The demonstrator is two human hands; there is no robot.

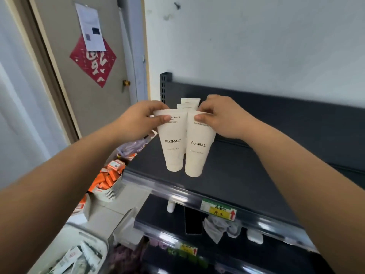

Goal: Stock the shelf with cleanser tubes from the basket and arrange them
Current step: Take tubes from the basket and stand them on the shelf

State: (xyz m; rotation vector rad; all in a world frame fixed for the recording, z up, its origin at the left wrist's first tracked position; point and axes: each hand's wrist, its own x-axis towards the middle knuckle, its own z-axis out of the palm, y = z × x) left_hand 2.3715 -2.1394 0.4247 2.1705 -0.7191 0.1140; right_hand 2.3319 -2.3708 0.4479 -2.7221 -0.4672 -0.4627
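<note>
Two hands, left (141,120) and right (221,117), each grip one cleanser tube (173,143); two more stand behind on shelf (246,175).

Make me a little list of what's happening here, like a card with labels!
left hand: pinching the top of the left tube
right hand: pinching the top of the right tube
tubes: cream-white, marked FLORAL, caps down, side by side
more tubes: behind those two, on the top shelf
shelf colour: dark
orange boxes: in a white basket, lower left
door: red paper sign
</note>
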